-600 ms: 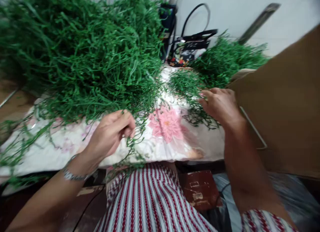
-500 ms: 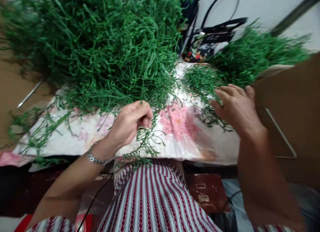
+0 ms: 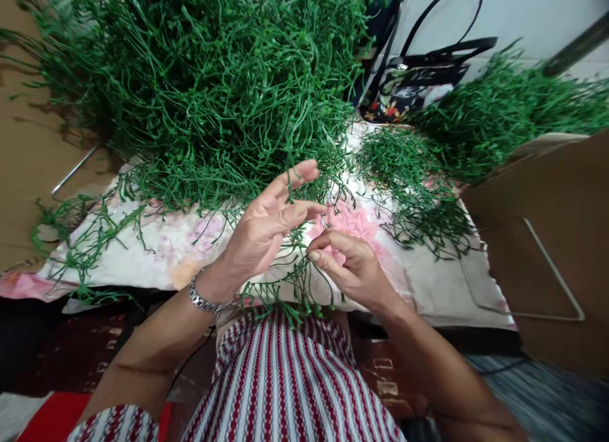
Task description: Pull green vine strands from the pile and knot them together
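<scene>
Just brought the right hand [image 3: 354, 267] over from the small green pile [image 3: 438, 220] to the middle, right next to the left hand [image 3: 252, 233]. Just spread the left fingers too, curled up a moment ago. So now busy at the green sprig [image 3: 297, 280] with both hands close together, not with one away at the pile. Pinching with the right grip, thumb and finger pressed together, on the sprig's stem by the look of it. Wide in the left grip, with a gap between thumb and first finger; can't tell if the hidden fingers touch the sprig. Hanging below both hands, over the front edge of the tabletop [image 3: 442, 302] and down onto the striped clothes [image 3: 295, 378].

Covered on top with a flowery cloth [image 3: 157, 261], white with pink and purple. Heaped high at the back and left with a big green heap [image 3: 228, 99]. Messy with loose strands [image 3: 90, 239] at the left end. Closed in by brown card [image 3: 28, 144] on the left and a brown box [image 3: 537, 264] on the right. At the back, near a black flowery bag [image 3: 409, 87] and a white wall [image 3: 537, 17].
</scene>
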Demonstrator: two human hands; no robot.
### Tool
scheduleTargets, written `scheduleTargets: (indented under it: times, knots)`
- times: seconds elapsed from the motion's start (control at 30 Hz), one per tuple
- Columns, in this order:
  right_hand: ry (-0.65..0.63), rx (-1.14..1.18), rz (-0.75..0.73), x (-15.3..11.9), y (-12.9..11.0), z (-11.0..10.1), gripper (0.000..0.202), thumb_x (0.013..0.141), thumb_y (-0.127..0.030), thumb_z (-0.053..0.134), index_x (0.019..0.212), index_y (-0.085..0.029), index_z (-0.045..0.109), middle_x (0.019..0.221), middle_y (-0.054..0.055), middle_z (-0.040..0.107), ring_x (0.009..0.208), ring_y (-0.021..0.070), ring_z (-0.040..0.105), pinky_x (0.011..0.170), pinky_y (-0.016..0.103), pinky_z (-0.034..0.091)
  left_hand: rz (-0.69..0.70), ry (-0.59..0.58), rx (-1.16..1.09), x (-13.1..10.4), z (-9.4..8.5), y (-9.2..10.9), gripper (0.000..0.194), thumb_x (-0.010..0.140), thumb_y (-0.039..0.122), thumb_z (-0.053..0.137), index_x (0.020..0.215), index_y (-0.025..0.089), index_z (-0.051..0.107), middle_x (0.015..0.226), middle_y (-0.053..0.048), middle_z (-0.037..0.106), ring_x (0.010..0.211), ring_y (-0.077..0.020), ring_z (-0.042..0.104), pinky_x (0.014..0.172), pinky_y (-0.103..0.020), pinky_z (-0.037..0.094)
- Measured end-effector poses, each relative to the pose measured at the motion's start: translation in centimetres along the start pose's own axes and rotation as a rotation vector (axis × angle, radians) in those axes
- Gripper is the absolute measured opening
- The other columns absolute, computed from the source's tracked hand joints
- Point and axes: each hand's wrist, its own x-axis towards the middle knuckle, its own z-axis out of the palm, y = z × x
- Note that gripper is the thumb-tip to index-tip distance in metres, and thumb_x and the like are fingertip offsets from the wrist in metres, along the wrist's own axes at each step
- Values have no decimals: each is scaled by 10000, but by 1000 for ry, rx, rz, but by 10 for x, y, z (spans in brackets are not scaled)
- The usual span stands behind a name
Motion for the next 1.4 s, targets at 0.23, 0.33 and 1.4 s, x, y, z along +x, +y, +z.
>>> scheduleTargets:
  times: [0.23, 0.33, 1.4]
  knots:
    - [71, 34, 74, -5, 4, -6, 110, 834, -235, 530, 782, -155, 585, 747, 25, 608, 694, 108, 568, 638, 231, 447, 342, 358, 668, -46, -8, -9, 408, 718, 177, 616, 1115, 206, 526, 1083, -71, 518, 983, -193, 508, 881, -362, 429]
    - [94, 18, 52, -4, 5, -4, 111, 833, -241, 529, 790, -157, 587, 743, 21, 610, 686, 109, 571, 640, 233, 452, 328, 179, 879, -58, 1, -6, 210, 729, 139, 592, 933, 183, 565, 877, -42, 567, 861, -177, 517, 790, -335, 431]
    - [183, -321, -199, -10, 10, 3, 233, 776, -147, 541, 1001, -209, 554, 927, 76, 563, 909, 202, 549, 752, 364, 487, -203, 127, 332, -57, 2, -31, 174, 721, 57, 494, 842, 159, 565, 913, -39, 546, 762, -118, 564, 694, -249, 511]
